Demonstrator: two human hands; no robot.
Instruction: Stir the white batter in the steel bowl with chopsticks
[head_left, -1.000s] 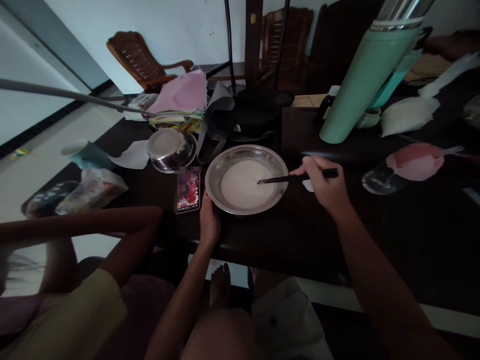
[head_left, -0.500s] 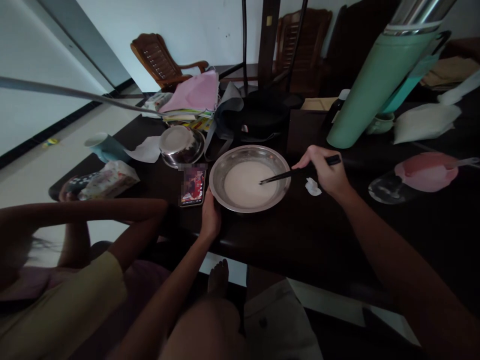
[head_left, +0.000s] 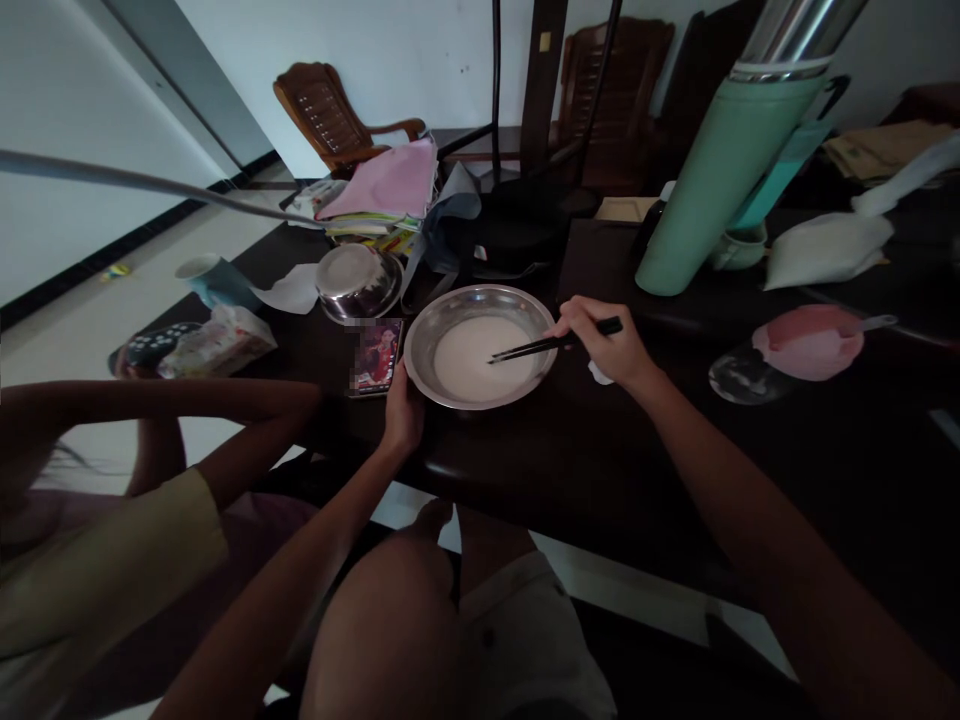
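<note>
A wide metal bowl stands near the table's front edge with a milky white liquid in it. My left hand is closed on the bowl's left rim, its fingers partly hidden. Dark chopsticks are gripped in my right hand, which hovers over the bowl's right side; their tips dip into the liquid. Just left of the bowl, a phone with a lit screen lies by my left hand. A crumpled white tissue shows partly below my right hand.
An upturned metal bowl, tissue pack and blue mug are on the left. A tall green thermos stands at the back right, with a pink bowl nearer. Another person's arm rests at the left edge.
The chopsticks' tips have shifted left within the bowl, and my right hand has come closer to the rim, now partly covering the tissue. The whole view has shifted slightly.
</note>
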